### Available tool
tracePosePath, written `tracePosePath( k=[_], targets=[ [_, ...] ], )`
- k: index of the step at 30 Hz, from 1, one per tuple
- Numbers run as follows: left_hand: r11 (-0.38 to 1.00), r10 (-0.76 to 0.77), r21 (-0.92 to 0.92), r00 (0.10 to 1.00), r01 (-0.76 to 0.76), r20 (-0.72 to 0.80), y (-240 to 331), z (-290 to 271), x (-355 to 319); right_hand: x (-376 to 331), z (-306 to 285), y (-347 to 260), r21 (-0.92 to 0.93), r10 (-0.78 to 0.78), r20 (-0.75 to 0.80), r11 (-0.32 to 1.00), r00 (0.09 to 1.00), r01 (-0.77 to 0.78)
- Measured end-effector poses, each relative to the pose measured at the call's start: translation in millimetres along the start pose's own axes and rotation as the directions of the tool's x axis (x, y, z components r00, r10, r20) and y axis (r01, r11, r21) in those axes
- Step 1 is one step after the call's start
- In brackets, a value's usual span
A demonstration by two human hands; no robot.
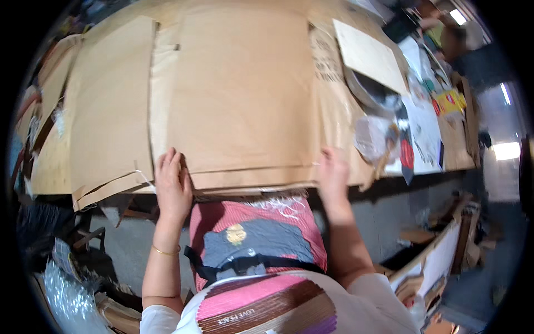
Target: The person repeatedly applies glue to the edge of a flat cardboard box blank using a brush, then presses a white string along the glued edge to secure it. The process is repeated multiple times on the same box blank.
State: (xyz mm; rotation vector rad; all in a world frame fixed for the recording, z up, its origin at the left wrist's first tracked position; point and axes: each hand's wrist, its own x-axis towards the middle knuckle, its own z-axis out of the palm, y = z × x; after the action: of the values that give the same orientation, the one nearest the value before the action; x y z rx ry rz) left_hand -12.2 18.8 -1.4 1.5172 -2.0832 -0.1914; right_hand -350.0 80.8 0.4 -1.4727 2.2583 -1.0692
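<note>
A stack of large flattened brown cardboard sheets (233, 94) covers the table in front of me. My left hand (172, 186) lies flat on the near edge of the stack, fingers pointing away, with a thin gold bangle on the wrist. At the right part of the same near edge, my right hand (332, 175) has its fingers curled over the cardboard. Whether the right hand grips a sheet or only presses on it I cannot tell.
A loose lighter cardboard piece (368, 55) lies at the back right over a round grey tray (367, 92). Crumpled clear plastic (374, 136), papers and coloured packets (449, 103) crowd the table's right end. Cardboard scraps lie on the floor at right (445, 245), plastic wrap at lower left (67, 295).
</note>
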Motion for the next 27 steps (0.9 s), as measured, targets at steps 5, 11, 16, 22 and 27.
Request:
tracePosePath(
  k=[5, 11, 16, 22, 27],
  targets=[
    [0.645, -0.565, -0.551, 0.816, 0.529, 0.123, -5, -31, -14, 3, -87, -13, 0.758, 0.113, 0.448, 0.478, 0.887, -0.444],
    [0.96, -0.144, -0.258, 0.983, 0.111, -0.113, 0, -68, -26, -11, -16, -8, 0.217, -0.069, 0.295, 0.976, 0.953, 0.003],
    [0.931, -0.363, -0.162, 0.798, 0.326, -0.481, -101, -120, -44, -8, 71, -96, 0.423, -0.189, 0.446, 0.906, 0.875, -0.019],
    [0.86, -0.484, -0.067, 0.767, 0.506, -0.422, -300, -210, -38, 0, 203, -205, 0.45, -0.227, 0.733, 0.868, 0.641, -0.208],
    [0.561, -0.635, 0.398, 0.686, 0.726, -0.356, -323, -200, -28, -10, 204, -215, 0.647, -0.4, 0.566, 0.757, 0.721, -0.088]
  ],
)
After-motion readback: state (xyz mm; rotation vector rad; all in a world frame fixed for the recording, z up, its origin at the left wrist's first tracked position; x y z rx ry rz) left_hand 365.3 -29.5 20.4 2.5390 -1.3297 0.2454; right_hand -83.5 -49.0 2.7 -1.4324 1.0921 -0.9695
